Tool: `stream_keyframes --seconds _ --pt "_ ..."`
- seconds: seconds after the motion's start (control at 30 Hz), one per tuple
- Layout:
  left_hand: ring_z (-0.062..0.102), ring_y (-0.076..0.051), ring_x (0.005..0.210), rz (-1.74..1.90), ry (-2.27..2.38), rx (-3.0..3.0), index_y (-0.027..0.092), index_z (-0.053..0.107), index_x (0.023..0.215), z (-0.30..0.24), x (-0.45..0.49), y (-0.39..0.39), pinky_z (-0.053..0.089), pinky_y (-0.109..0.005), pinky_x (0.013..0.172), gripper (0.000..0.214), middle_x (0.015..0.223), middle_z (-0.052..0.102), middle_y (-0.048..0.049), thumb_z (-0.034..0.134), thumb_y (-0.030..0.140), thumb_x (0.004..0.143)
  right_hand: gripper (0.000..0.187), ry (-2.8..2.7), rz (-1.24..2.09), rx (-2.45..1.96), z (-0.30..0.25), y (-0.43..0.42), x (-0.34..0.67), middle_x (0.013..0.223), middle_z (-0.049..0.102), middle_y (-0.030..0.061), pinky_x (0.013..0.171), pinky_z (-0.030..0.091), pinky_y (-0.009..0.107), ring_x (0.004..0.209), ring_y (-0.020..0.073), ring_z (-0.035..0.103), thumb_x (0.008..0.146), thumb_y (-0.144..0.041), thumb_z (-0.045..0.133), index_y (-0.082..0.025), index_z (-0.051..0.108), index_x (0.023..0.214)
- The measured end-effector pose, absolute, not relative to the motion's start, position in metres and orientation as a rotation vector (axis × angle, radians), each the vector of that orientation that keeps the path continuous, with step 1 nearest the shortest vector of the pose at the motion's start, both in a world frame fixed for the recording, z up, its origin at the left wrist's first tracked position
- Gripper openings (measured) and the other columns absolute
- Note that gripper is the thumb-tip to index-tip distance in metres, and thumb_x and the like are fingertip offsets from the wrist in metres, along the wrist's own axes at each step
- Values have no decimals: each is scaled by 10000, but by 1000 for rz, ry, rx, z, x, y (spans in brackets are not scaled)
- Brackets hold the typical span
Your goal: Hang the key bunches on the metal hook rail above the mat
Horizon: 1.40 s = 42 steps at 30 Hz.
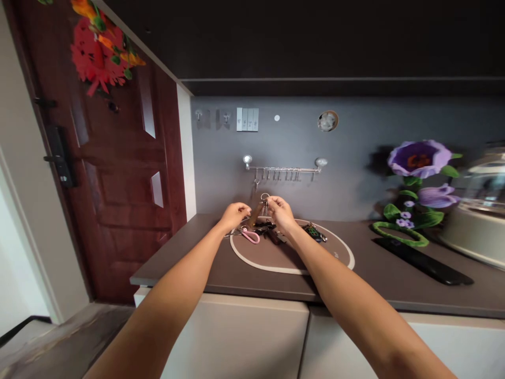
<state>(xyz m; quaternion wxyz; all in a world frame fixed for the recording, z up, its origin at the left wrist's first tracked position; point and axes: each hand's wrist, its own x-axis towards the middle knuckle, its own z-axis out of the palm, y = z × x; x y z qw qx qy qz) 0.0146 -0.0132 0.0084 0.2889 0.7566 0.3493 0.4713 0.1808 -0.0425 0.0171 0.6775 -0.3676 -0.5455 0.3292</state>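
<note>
The left hand pinches a brown key strap, and the right hand holds its metal ring up over a round mat on the bench, where more keys lie.

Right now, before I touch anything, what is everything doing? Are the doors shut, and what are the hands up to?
left hand: pinching the brown key strap
right hand: pinching the metal key ring
pink clip: lying on the mat
round mat: flat on the counter
wooden door: shut
cabinet door: shut
</note>
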Motion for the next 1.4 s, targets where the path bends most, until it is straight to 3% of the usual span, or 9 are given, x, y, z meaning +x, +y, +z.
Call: stream_keyframes --seconds 0.17,0.47,1.03,1.4 --pt "562 -135 666 1232 998 2146 129 617 731 7 14 -12 417 -245 652 194 737 653 -58 481 265 754 321 -1160 770 -782 30 -35 182 598 490 -50 485 323 199 496 57 405 589 -428 635 -174 533 757" --pt "542 -126 596 1208 1040 2222 136 622 687 6 16 -12 391 -234 591 222 678 642 -37 460 274 752 213 -1141 630 -856 66 -8 180 500 438 -48 404 291 197 419 57 360 647 -359 568 -166 509 714" --pt "557 -135 634 1212 1025 2193 136 622 697 8 14 -10 407 -240 614 200 700 652 -44 465 249 746 125 -936 454 -1096 78 45 175 490 534 -18 502 407 221 475 99 482 654 -258 539 -145 591 666" --pt "539 -131 618 1206 1013 2259 137 626 694 8 13 -10 384 -235 596 213 684 642 -38 471 273 747 46 -1008 704 -1004 68 29 176 429 420 -62 424 367 196 399 61 390 687 -193 527 -157 527 658"
